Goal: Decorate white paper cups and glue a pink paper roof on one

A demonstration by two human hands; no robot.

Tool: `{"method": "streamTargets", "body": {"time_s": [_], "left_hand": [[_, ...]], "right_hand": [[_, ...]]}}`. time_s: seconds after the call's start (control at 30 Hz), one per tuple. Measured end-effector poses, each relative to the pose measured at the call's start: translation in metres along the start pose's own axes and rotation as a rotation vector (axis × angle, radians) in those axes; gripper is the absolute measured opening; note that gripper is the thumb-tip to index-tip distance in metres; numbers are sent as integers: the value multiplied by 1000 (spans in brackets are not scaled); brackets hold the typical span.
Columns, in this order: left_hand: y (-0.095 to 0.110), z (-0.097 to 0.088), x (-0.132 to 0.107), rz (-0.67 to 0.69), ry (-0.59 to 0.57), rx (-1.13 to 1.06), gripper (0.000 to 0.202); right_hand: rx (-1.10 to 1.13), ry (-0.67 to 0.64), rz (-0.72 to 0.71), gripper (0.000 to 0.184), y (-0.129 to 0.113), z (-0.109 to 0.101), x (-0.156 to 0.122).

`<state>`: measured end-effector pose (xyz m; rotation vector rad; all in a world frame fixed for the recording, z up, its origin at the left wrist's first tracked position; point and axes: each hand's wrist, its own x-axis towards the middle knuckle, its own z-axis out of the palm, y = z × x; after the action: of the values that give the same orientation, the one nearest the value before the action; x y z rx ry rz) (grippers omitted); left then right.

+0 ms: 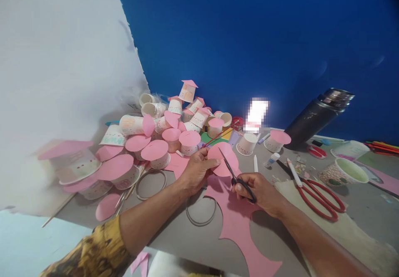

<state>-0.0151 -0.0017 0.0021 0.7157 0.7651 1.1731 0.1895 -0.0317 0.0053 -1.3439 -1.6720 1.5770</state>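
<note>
Pinched between the thumb and fingers of my left hand [198, 167] is a round pink paper disc [229, 154], held above the table. My right hand [260, 192] grips a pair of scissors [232, 171] with black handles. Their narrow blades lie across the disc, pointing up and left toward its middle; whether they have cut into it I cannot tell. Under both hands lies a pink paper sheet [235, 227] with curved pieces cut out of its edges. A wire ring [201, 224] rests beside the sheet, below my left hand.
Paper cups with pink disc tops [156, 150] are heaped at the left and back. On the right are red-handled scissors [324, 200] on a cloth [289, 194], a patterned cup [343, 171], a glue stick [272, 159] and a leaning black flask [314, 119]. A blue wall stands behind.
</note>
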Motion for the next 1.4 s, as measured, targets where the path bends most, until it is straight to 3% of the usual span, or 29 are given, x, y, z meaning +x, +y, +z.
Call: {"method": "streamTargets", "body": {"time_s": [0.73,0.9,1.0,1.13,1.2,1.3,1.4], "left_hand": [[0,1,1,-11,-13,-4,41],[4,0,3,72,55,-33,39],[10,-1,4,150,131,-56,35],[16,-2,4,225,178,-59,31],[16,-2,3,213,157,-46,33],[14,-2,2,152,116,5,36],[10,-2,2,121,102,72,35]], "right_hand": [[40,-1,25,62,4,2,1],[2,-18,-28,60,4,-2,1],[-170,135,-18,57,4,-9,3],[-656,360,-3,44,7,-16,6],[-877,373,26,33,8,-14,7],[-1016,369,17,12,9,-7,5],[-1045,351,-7,20,7,-1,1]]}}
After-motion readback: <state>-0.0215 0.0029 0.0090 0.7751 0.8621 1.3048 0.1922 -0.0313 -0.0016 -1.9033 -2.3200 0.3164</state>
